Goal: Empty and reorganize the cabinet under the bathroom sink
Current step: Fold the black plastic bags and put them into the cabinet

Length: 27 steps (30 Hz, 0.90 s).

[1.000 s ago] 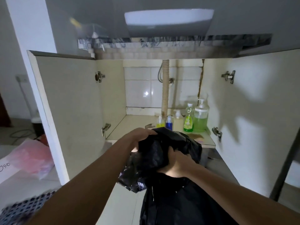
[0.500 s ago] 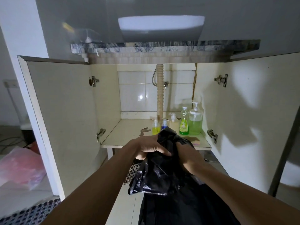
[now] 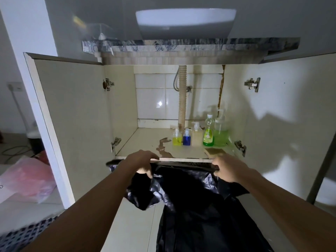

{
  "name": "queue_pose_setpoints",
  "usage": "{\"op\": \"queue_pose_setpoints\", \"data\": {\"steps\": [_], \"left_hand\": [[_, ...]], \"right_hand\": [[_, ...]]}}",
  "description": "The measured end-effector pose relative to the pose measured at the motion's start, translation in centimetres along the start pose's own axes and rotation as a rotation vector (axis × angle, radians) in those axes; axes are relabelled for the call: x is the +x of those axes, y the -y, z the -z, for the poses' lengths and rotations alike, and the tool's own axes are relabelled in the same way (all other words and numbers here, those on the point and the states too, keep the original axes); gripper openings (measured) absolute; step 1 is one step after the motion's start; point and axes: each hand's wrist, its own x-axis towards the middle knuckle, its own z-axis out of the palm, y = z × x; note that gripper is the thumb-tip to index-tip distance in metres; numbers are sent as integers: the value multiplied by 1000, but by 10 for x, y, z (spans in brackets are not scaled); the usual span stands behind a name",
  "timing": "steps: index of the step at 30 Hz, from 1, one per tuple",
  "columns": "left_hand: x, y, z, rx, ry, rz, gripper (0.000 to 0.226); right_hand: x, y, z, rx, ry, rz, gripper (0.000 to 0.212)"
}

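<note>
Got both hands on the black trash bag, stretching its top edge out flat right in front of the cabinet floor. My left hand has its fingers curled shut around the left part of the rim, my right hand is clenched on the right part, and the rest of the bag hangs down to the tiles. Both doors stand wide open. Inside, five bottles sit bunched at the back right: yellow, blue, cream pump, green dish soap, big green pump. A sponge lies at the front edge near my right hand.

Black bag now stretched wide between hands
</note>
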Motion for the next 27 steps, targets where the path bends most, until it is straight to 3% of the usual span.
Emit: {"op": "queue_pose_setpoints", "data": {"steps": [3,6,8,15,23,25,27], "left_hand": [[-1,3,-6,45,80,-8,77],[-3,0,-7,-11,143,15,74],[-2,-4,-8,33,146,26,59],[4,-1,-7,180,-111,79,27],[10,-8,17,53,-378,33,30],[11,-10,24,-24,-360,32,30],[11,-11,28,-42,-337,51,28]], "right_hand": [[0,-7,4,4,-37,-34,9],[2,-6,9,28,-87,-75,26],[2,-4,14,23,-114,-83,37],[-5,-4,22,-9,-196,-63,41],[-7,-9,46,164,-380,-55,21],[-12,-6,59,255,-274,-9,14],[-22,-4,71,369,-27,25,16]]}}
